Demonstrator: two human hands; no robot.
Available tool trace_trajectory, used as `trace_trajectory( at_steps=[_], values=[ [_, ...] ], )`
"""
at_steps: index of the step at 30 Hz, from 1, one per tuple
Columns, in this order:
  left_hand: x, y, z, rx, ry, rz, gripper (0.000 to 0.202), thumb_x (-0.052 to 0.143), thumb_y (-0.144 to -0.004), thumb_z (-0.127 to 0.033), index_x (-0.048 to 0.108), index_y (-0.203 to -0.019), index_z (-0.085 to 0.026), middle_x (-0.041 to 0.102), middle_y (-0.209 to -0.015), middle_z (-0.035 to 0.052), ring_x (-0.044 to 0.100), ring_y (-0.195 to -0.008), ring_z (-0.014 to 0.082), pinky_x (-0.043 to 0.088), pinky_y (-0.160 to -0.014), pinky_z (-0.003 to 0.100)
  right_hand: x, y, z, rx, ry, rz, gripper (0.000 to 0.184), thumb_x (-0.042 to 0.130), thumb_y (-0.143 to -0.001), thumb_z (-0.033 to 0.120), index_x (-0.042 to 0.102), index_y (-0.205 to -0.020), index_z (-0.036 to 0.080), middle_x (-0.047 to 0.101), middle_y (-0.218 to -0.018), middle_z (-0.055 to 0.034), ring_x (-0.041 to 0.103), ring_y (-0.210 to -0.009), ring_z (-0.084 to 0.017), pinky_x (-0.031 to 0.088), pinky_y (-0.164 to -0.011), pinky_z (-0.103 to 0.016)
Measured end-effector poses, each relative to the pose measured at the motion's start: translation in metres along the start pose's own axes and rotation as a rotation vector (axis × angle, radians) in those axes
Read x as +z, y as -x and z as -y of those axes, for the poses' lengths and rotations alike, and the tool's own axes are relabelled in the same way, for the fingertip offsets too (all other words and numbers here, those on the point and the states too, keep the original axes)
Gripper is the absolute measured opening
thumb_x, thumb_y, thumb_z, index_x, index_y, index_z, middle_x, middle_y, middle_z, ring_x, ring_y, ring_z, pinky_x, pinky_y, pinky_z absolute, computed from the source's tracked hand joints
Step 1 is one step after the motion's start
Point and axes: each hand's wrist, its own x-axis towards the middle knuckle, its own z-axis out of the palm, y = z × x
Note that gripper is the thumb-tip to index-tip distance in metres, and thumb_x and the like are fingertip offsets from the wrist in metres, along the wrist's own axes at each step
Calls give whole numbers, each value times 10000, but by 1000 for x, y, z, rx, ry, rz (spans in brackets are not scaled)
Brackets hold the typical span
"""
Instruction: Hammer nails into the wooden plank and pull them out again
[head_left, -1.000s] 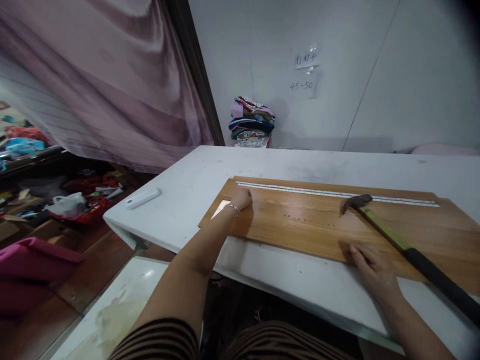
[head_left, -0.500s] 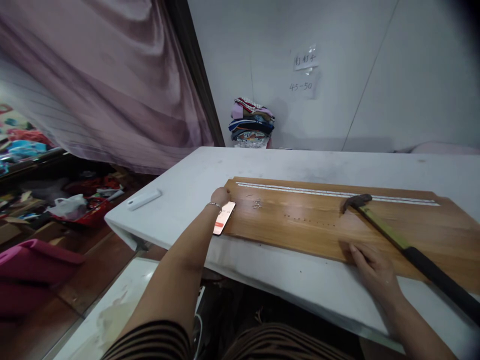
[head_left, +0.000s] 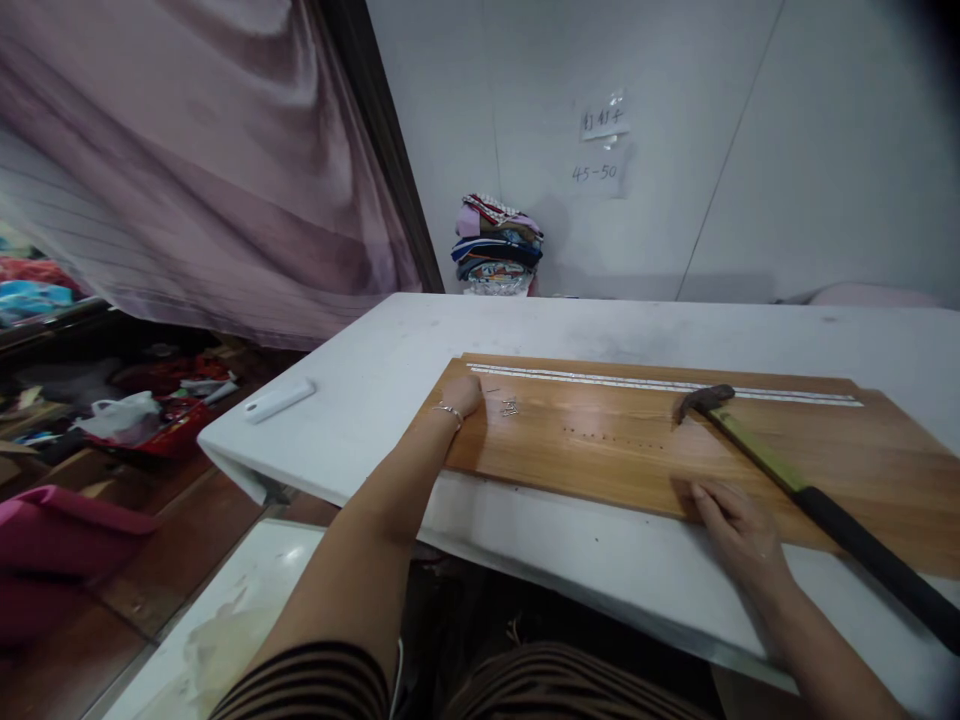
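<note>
Clutter [head_left: 124, 412] is heaped in a red basket [head_left: 174, 440] far left of the fingers. Left hand [head_left: 461, 393] is curled beside nails [head_left: 511, 406], grip unclear; right hand [head_left: 731, 520] is spread flat on the board [head_left: 600, 462].

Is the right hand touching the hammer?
Apart. The head view shows the right hand flat on the board, with bare wood between it and the hammer handle.

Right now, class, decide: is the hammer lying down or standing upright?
Lying down: the hammer rests with head and handle on the wooden board.

Left hand [head_left: 463, 392] back on board [head_left: 645, 455]
</note>
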Motion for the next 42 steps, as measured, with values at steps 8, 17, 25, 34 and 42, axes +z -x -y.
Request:
trace_trajectory(
  at_steps=[8,17,25,34,42],
  values=[
    [-3,26,-18,19,-68,89,314,545,-931,-158,776,-1140,-123,776,-1197,198,727,-1109,284,531,-942,327,1,-2,1,-9,3,0,334,589,-951,485,792,-854,238,808,-860,-88,748,-781,-260,599,-697,-348],
    [-12,29,-26,87,-88,130,265,594,-906,-154,788,-1085,-138,787,-1166,170,733,-1075,263,530,-931,303,0,-3,5,28,-7,12,321,577,-944,472,784,-854,244,799,-845,-77,736,-770,-252,600,-735,-357],
    [-10,32,-34,131,-79,163,255,610,-844,-123,801,-1008,-160,808,-1041,152,748,-989,265,539,-888,311,-1,-6,10,43,-26,21,324,570,-938,472,746,-785,247,796,-828,-79,734,-762,-262,589,-713,-372],
    [0,47,-40,150,-99,98,296,534,-941,-126,724,-1160,-62,747,-1190,253,733,-1083,317,540,-925,370,2,-7,9,65,-43,12,372,571,-924,531,769,-809,238,799,-849,-97,747,-801,-282,607,-760,-409],
    [20,52,-38,97,-77,-3,312,472,-999,-139,684,-1219,-79,733,-1162,248,725,-1137,316,538,-988,402,3,-5,2,69,-60,36,354,576,-939,480,781,-828,214,807,-863,-95,755,-813,-272,590,-755,-384]
  ],
)
